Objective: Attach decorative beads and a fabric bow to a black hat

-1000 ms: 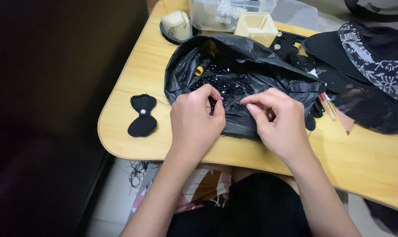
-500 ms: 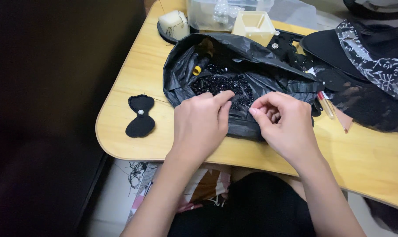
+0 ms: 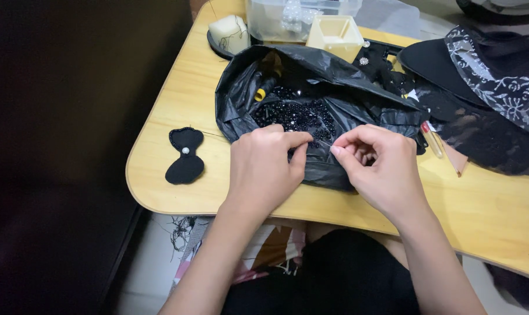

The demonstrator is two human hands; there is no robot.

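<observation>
Wooden table (image 3: pixel 177 105) carries a black plastic bag (image 3: pixel 334 76) of black beads (image 3: pixel 299 114); left hand (image 3: pixel 264 169) and right hand (image 3: pixel 381 166) meet at its near edge, fingertips pinched, contents unclear; best kept low over beads; black felt bow (image 3: pixel 184 154) lies apart.

Before you, at the centre of the frame, a crumpled black plastic bag (image 3: pixel 346 87) lay open, glossy and full of small black beads. At the top centre stood a clear plastic box (image 3: pixel 276 17), and just right of it a cream square box (image 3: pixel 334 35).
</observation>
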